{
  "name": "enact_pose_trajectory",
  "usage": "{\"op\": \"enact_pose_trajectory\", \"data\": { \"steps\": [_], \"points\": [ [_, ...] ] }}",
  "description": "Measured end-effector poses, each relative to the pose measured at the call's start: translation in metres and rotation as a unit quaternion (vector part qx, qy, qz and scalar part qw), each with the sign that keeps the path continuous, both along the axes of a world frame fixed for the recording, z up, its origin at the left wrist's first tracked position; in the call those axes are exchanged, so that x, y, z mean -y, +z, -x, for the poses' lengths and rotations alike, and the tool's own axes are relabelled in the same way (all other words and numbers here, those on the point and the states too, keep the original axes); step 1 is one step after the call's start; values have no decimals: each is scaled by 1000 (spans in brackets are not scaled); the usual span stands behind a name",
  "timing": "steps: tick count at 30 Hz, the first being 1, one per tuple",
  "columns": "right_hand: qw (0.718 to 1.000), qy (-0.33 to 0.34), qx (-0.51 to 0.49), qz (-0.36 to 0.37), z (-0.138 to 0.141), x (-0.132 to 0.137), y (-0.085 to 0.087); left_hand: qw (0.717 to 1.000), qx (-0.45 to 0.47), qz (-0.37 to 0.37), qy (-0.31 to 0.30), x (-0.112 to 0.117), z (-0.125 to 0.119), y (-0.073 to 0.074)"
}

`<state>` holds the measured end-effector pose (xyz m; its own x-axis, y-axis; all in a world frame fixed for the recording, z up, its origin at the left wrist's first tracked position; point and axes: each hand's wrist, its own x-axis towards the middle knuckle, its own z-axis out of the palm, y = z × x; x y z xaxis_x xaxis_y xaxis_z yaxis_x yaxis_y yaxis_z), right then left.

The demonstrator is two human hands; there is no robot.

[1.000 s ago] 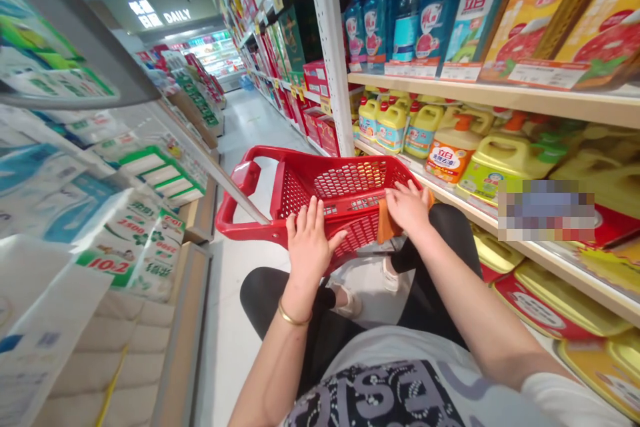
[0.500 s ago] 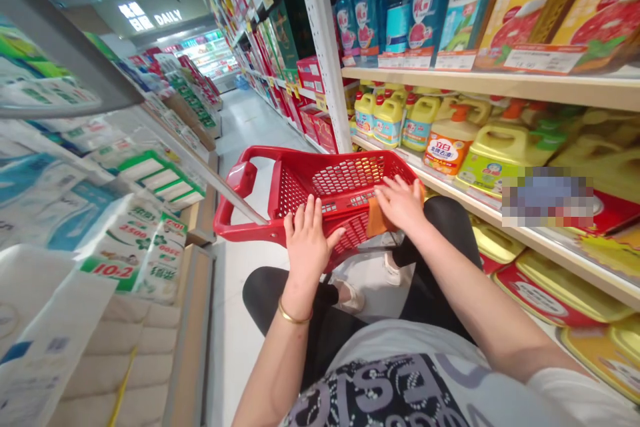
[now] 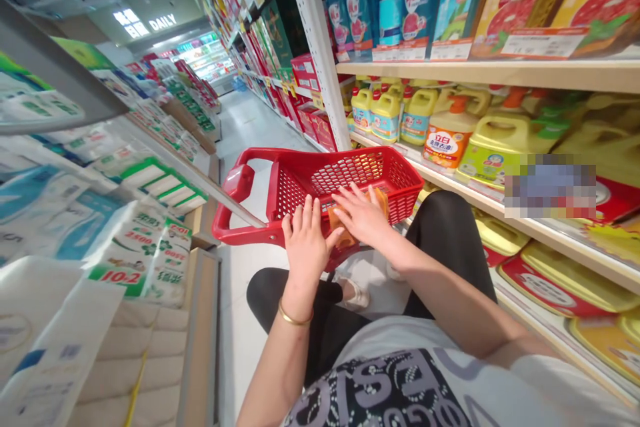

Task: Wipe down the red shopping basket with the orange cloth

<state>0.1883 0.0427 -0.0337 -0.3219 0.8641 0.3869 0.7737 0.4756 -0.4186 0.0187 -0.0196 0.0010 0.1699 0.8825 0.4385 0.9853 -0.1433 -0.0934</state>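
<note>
Left fingers (image 3: 303, 217) rest spread on the red basket (image 3: 395, 177); right fingers (image 3: 357, 203) splay across an orange item (image 3: 336, 227).

The right hand (image 3: 363, 215) covers most of an orange item (image 3: 336, 227) in the red basket (image 3: 400, 173), so its kind cannot be told. A pixelated patch (image 3: 550, 185) blurs the shelf front, and the picture's top edge cuts off the top-shelf bottles (image 3: 390, 13).

Basket (image 3: 345, 177): red, diamond-lattice perforations. Cloth (image 3: 336, 223): orange. Bangle (image 3: 295, 317): gold. Leggings (image 3: 450, 240): black. T-shirt (image 3: 400, 340): white, black speckled panel, pale lettering.
</note>
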Motion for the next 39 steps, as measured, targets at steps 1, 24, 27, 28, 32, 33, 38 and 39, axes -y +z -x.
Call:
{"op": "enact_pose_trajectory", "data": {
  "steps": [1,24,27,28,32,33,38,39],
  "points": [
    [1000,-12,4,5,-12,-6,-3,1000,0,1,0,0,0,0],
    [999,-38,2,9,-26,-13,-7,1000,11,-1,-9,0,1,-1],
    [988,-150,-1,34,-80,-28,-20,1000,24,-8,-8,0,1,-4],
    [982,-184,-4,50,-95,-34,-23,1000,27,-8,-7,0,1,-5],
    [960,-264,-13,96,-108,-45,-22,999,34,-5,-7,-1,1,-6],
    [962,-255,-10,95,-97,-42,-19,999,34,-4,-7,-1,1,-5],
    [998,-66,-9,19,-8,-8,0,1000,24,1,-3,0,1,-2],
    [999,-41,-15,11,5,-3,4,1000,20,2,-4,0,1,-1]
  ]
}}
